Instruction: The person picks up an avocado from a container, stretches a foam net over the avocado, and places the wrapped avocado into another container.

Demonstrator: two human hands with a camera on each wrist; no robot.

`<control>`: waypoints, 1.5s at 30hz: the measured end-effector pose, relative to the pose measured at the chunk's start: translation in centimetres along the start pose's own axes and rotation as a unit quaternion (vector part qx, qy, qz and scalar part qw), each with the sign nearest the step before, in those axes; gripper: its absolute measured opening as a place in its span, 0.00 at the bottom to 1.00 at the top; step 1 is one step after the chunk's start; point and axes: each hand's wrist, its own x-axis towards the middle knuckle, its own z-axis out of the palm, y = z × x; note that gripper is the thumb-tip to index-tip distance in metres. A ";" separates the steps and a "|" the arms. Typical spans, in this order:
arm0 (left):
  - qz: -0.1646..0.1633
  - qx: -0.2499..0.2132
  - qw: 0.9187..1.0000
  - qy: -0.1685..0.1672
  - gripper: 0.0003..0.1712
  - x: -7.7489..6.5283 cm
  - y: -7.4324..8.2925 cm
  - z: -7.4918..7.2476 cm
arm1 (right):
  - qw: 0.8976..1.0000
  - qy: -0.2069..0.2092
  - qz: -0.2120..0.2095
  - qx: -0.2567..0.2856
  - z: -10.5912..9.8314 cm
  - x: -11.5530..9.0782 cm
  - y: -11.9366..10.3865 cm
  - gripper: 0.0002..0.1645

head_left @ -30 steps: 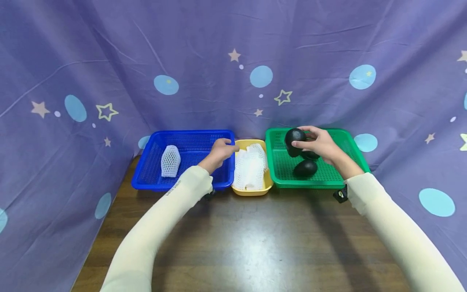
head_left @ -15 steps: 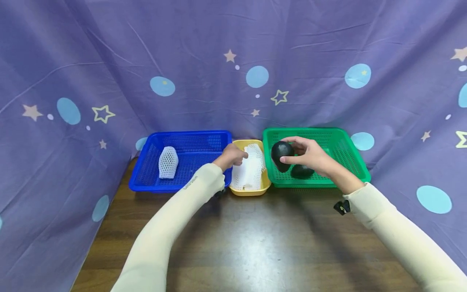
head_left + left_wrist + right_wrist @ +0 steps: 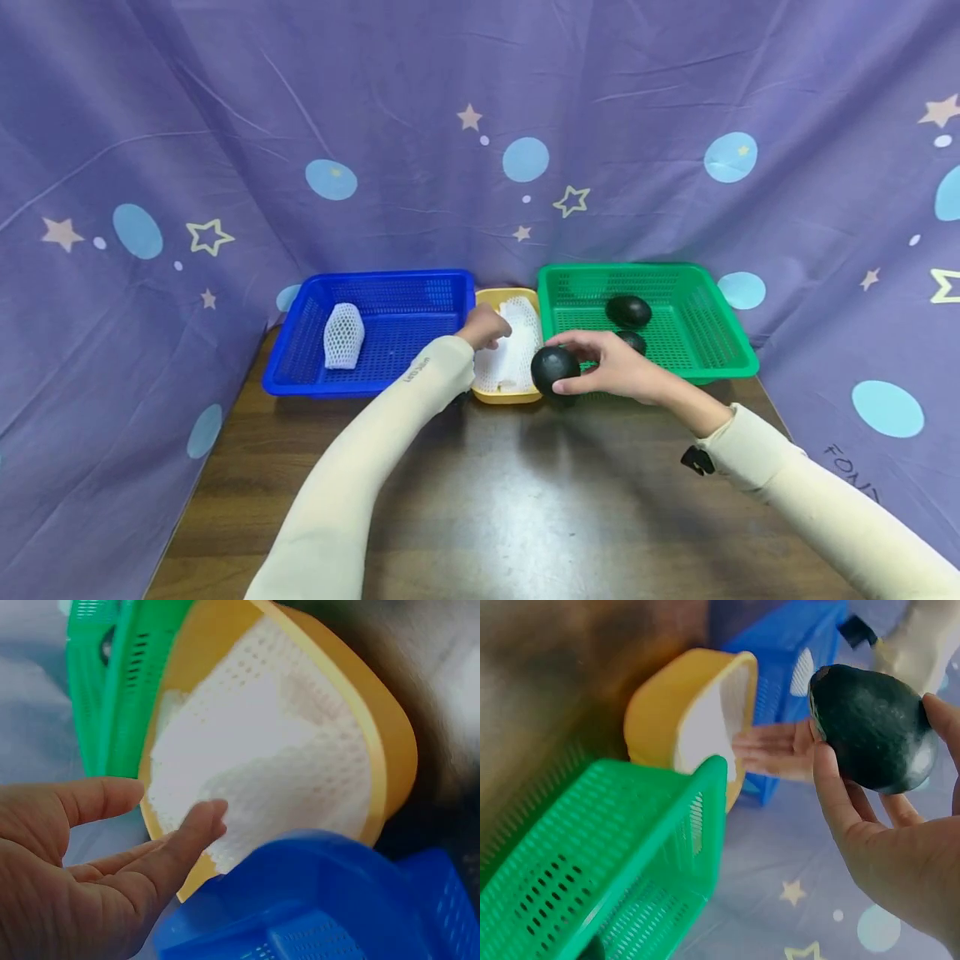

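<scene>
My right hand [image 3: 611, 367] holds a dark green avocado [image 3: 555, 370] between thumb and fingers, just in front of the green basket's near left corner. The right wrist view shows the avocado's [image 3: 874, 727] smooth, egg-like body with a small stem end. My left hand [image 3: 483, 326] is over the yellow bin [image 3: 510, 397], which holds several white foam net sleeves [image 3: 517, 354]. In the left wrist view that hand [image 3: 112, 862] has thumb and fingers apart, fingertips at the sleeves [image 3: 285, 780] with nothing gripped.
On the left stands a blue basket [image 3: 405, 333] with a netted item [image 3: 344, 336] in it. The green basket [image 3: 690, 333] at right holds two more avocados, one of them [image 3: 628, 312] at the back. A patterned curtain [image 3: 420, 192] hangs behind the wooden table [image 3: 525, 500].
My right hand has lifted the avocado out of the green basket, moving left and toward me. My left hand has moved right, from the blue basket's edge to over the yellow bin.
</scene>
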 end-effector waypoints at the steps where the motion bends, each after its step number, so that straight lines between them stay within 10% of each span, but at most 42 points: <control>1: 0.002 0.010 1.000 0.002 0.19 0.1 -0.1 0.0 | 1.000 -0.009 -0.003 -0.006 0.3 0.0 0.2 0.35; 21: 0.002 0.157 0.987 0.018 0.22 2.1 0.7 0.0 | 0.990 -0.119 -0.031 -0.063 5.4 0.3 2.5 0.35; 32: 0.038 0.199 0.977 0.071 0.26 1.6 0.6 0.6 | 0.980 -0.088 -0.066 -0.167 7.1 0.4 4.0 0.34; 45: 0.001 0.225 0.971 0.078 0.29 2.3 0.8 1.7 | 0.963 -0.096 -0.044 -0.250 8.5 0.9 6.5 0.37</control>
